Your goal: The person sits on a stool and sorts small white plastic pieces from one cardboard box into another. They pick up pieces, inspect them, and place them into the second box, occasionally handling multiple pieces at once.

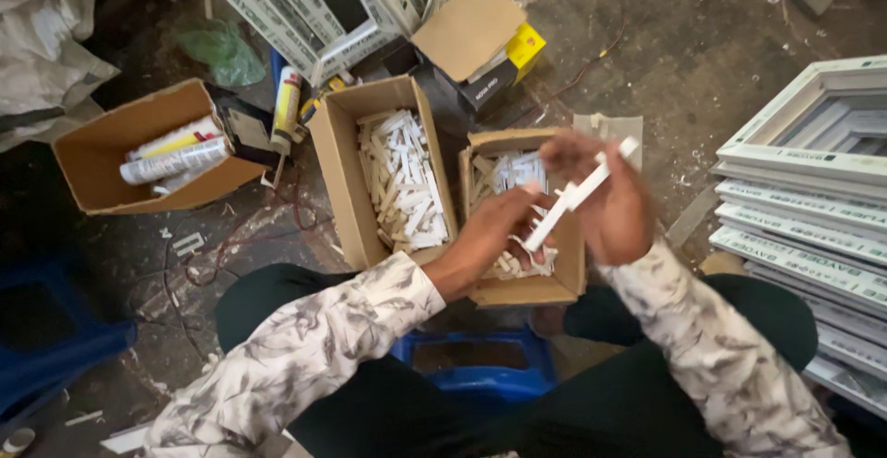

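Observation:
My right hand [605,201] holds a long white plastic strip [580,192] that slants up to the right, above a small open cardboard box [571,264]. My left hand [494,236] reaches over that same box and grips a bunch of small white plastic pieces [536,253] at the strip's lower end. The box contains more white pieces [511,173]. A larger open cardboard box [344,171] to the left is full of short white plastic pieces [405,181]. Both sleeves are marbled grey and white.
A third cardboard box [97,158] at left holds sealant tubes [176,158]. White window frames [804,208] are stacked at right, more frames [305,5] lean at the top. A blue stool [480,366] sits between my knees, a blue crate [46,338] at left.

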The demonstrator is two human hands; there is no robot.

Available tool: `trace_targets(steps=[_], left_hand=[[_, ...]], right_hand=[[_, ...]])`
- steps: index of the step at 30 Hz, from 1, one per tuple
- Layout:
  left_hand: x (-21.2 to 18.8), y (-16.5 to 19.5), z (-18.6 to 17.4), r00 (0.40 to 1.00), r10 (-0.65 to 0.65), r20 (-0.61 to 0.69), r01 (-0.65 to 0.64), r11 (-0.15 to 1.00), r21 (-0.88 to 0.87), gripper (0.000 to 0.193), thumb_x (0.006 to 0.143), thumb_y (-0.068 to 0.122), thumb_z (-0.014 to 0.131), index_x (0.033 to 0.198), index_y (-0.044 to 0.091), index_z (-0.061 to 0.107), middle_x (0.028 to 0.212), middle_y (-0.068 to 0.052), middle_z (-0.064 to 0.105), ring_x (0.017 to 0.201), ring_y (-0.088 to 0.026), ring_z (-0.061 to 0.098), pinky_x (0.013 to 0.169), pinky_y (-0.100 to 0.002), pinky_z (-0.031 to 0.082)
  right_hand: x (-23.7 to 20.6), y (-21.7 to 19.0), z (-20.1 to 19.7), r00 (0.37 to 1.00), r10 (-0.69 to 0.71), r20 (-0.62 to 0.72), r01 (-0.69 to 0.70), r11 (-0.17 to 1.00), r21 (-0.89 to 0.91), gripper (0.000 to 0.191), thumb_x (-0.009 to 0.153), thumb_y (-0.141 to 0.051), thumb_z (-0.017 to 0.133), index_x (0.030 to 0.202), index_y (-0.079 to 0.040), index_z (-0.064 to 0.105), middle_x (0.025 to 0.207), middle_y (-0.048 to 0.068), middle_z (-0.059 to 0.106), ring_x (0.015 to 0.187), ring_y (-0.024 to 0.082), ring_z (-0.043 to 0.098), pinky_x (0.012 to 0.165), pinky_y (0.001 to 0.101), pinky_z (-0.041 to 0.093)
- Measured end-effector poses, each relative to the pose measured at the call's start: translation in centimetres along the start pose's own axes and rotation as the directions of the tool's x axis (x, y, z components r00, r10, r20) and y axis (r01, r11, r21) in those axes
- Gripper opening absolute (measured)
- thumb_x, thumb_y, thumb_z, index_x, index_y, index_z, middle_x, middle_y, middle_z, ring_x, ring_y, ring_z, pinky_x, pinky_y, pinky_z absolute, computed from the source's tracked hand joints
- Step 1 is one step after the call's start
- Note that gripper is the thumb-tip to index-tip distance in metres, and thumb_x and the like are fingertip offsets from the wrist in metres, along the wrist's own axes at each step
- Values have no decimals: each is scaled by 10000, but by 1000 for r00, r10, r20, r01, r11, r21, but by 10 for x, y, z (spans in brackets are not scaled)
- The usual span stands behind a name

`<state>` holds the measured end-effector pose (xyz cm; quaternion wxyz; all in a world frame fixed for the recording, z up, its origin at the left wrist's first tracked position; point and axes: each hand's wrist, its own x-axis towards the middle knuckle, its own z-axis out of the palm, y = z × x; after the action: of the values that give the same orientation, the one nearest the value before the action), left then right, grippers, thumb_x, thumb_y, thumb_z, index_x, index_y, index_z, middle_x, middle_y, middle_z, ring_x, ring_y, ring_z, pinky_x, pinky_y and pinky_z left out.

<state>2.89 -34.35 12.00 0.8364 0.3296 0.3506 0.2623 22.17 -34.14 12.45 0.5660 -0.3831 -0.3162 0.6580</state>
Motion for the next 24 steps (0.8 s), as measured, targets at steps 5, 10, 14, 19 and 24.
trace_targets(steps=[5, 10, 14, 19, 24], left_hand=[[1, 1, -2, 994, 94, -54, -91, 995, 51, 189, 976, 105, 629, 1141, 14, 634, 860, -50, 713, 659, -124, 676, 570, -262, 510], [-5, 21, 1, 983, 170, -65, -173, 984, -47, 224, 988, 108, 622, 1185, 9, 663, 831, -41, 682, 655, -111, 644, 580, -260, 510], [-16, 47, 8, 960, 260, -101, -259, 966, 24, 300, 977, 103, 701, 1248, -17, 658, 835, -22, 637, 691, -89, 586, 644, -255, 499], [-27, 69, 3, 923, 374, -93, -365, 926, 96, 247, 928, 107, 728, 1125, -10, 636, 869, -9, 643, 706, -86, 584, 660, -270, 500], [-23, 72, -16, 945, 304, -120, -298, 952, 62, 251, 1056, 241, 616, 974, 8, 661, 735, -10, 617, 662, -97, 594, 630, -265, 483]], right_hand=[[26, 21, -40, 993, 99, -67, -95, 994, 51, 499, 1109, -354, 476, 1393, 52, 538, 1101, 158, 693, 1048, 267, 690, 955, 403, 575], [41, 86, -51, 959, 274, -74, -281, 879, -386, 404, 967, -160, 622, 1340, -11, 581, 966, 88, 683, 741, 193, 643, 605, 328, 518], [47, 117, -51, 976, 219, -11, -160, 675, -720, 370, 962, -203, 635, 1279, -16, 604, 942, 104, 686, 743, 220, 648, 617, 350, 517], [63, 154, -48, 982, 175, -66, -124, 344, -931, 342, 956, -258, 651, 1204, -22, 634, 913, 124, 689, 746, 253, 655, 632, 377, 516], [57, 198, -41, 968, 220, -123, -120, -29, -992, 334, 950, -312, 668, 1128, -29, 663, 883, 145, 693, 748, 287, 662, 647, 404, 515]])
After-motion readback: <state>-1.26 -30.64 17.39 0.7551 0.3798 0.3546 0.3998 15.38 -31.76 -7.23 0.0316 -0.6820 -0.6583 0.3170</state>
